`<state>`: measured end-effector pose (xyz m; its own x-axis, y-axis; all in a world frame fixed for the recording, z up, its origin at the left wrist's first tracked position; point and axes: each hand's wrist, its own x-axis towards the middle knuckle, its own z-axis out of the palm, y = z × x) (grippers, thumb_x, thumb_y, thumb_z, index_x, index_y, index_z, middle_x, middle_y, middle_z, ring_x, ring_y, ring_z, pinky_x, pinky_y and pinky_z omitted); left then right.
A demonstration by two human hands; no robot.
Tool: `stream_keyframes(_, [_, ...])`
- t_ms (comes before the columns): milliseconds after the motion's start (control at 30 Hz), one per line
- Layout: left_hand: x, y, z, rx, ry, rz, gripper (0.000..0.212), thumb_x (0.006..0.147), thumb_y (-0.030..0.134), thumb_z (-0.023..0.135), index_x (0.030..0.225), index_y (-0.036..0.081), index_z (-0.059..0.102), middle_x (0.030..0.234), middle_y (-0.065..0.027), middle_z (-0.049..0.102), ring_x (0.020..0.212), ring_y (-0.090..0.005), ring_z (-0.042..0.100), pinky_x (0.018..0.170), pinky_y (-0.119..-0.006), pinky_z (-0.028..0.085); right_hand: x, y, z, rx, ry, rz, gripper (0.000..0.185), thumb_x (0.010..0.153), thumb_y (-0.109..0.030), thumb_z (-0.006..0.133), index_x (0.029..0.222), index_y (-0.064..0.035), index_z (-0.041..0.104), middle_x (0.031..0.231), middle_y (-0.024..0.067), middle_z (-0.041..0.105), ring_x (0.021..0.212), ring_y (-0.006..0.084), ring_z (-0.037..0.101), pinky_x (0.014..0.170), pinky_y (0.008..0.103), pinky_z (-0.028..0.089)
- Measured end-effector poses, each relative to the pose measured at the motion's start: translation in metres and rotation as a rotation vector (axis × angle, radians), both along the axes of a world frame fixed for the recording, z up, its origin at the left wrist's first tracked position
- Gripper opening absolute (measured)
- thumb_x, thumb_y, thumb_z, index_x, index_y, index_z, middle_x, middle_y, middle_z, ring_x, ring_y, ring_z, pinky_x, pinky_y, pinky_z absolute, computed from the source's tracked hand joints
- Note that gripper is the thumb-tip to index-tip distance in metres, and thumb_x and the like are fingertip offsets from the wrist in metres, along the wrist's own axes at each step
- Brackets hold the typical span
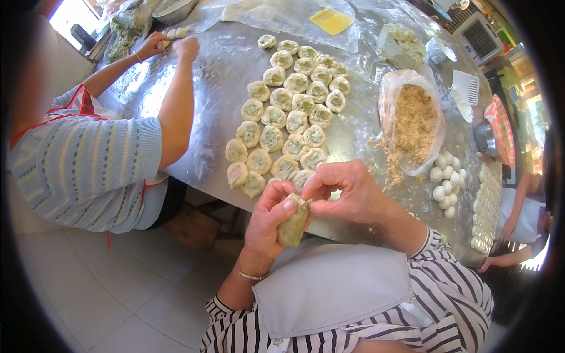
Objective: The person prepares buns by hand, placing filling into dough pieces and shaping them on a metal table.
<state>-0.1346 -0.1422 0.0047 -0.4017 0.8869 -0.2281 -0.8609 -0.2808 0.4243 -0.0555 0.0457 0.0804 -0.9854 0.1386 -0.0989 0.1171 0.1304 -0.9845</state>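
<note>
My left hand (pixel 267 225) is wrapped around a filled dough piece (pixel 291 227), its pale green side bulging below my fingers. At the top edge of that dough, the thumb and fingers of my right hand (pixel 346 192) pinch the rim. Just beyond both hands, several flattened dough rounds with greenish centres (pixel 282 99) lie in uneven rows on the metal table (pixel 212 145). Part of the nearest round (pixel 302 178) is hidden behind my fingers.
A plastic bag of brown crumbly filling (pixel 415 119) lies to the right, near a greenish mass (pixel 399 46), white dough balls (pixel 448 181) and a yellow scraper (pixel 332 21). At left, a co-worker's hands (pixel 170 44) handle small dough pieces. Another person (pixel 523 216) is at far right.
</note>
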Motion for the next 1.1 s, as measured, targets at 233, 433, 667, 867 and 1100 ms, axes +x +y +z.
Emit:
stream_keyframes(233, [0.000, -0.003, 0.006, 0.044, -0.055, 0.053, 0.025, 0.099, 0.029, 0.061, 0.115, 0.012, 0.053, 0.111, -0.0096, 0.061, 0.090, -0.0254, 0.065, 0.070, -0.037, 0.055, -0.023, 0.055, -0.041, -0.019, -0.021, -0.362, 0.009, 0.082, 0.000, 0.074, 0.089, -0.0052, 0.071, 0.082, -0.0019, 0.068, 0.074, 0.0047, 0.061, 0.066, 0.0217, 0.050])
stream_keyframes(433, [0.002, -0.003, 0.012, -0.057, -0.048, 0.074, 0.026, 0.100, 0.025, 0.060, 0.119, 0.009, 0.053, 0.110, -0.0111, 0.063, 0.091, -0.0270, 0.067, 0.072, -0.039, 0.056, -0.039, 0.066, -0.085, 0.779, 0.119, -0.335, 0.013, 0.081, -0.010, 0.074, 0.094, -0.0092, 0.075, 0.086, 0.0074, 0.068, 0.081, 0.0264, 0.066, 0.074, 0.0341, 0.053])
stream_keyframes(667, [0.000, -0.003, 0.010, -0.143, -0.058, 0.077, 0.028, 0.098, 0.020, 0.062, 0.120, 0.007, 0.052, 0.107, -0.0143, 0.065, 0.093, -0.0283, 0.068, 0.076, -0.042, 0.059, -0.011, 0.035, -0.034, 0.665, 0.082, -0.264, 0.026, 0.087, -0.009, 0.071, 0.113, -0.0123, 0.074, 0.095, 0.0088, 0.072, 0.084, 0.0271, 0.068, 0.078, 0.0340, 0.055])
stream_keyframes(867, [0.002, 0.005, 0.011, -0.136, 0.054, -0.013, 0.027, 0.096, 0.018, 0.064, 0.117, 0.006, 0.052, 0.108, -0.0102, 0.065, 0.095, -0.0226, 0.067, 0.078, -0.037, 0.059, 0.002, 0.008, -0.002, 0.425, 0.293, 0.109, 0.024, 0.084, -0.006, 0.075, 0.108, -0.0108, 0.075, 0.098, 0.0084, 0.073, 0.082, 0.0251, 0.068, 0.074, 0.0325, 0.056])
stream_keyframes(1100, [0.002, -0.001, 0.011, -0.143, 0.116, -0.016, 0.025, 0.092, 0.013, 0.067, 0.111, 0.007, 0.052, 0.105, -0.0084, 0.063, 0.092, -0.0187, 0.065, 0.079, -0.035, 0.057, -0.007, 0.012, 0.003, 0.305, 0.201, 0.229, 0.018, 0.081, -0.002, 0.080, 0.097, -0.0073, 0.076, 0.092, 0.0049, 0.074, 0.081, 0.0169, 0.071, 0.069, 0.0279, 0.056])
